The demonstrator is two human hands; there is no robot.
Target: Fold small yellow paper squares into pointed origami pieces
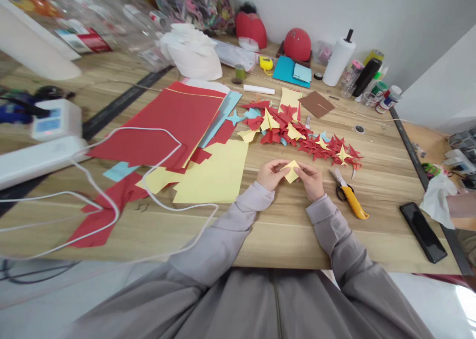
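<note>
Between my two hands is a small folded yellow paper, diamond-shaped, above the wooden table. My left hand pinches its left corner, and my right hand grips the right side with thumb and fingers. Just beyond them lies a pile of red folded papers mixed with yellow and light blue ones. Several red paper stars spread to its right. A large yellow sheet rests left of my hands. Scissors and a cutter with a yellow-orange handle lie to the right of my right hand.
Red sheets and a white cable cover the left side. A black phone lies near the right front edge. Along the back stand a white bottle, a red round object and a white tissue stack.
</note>
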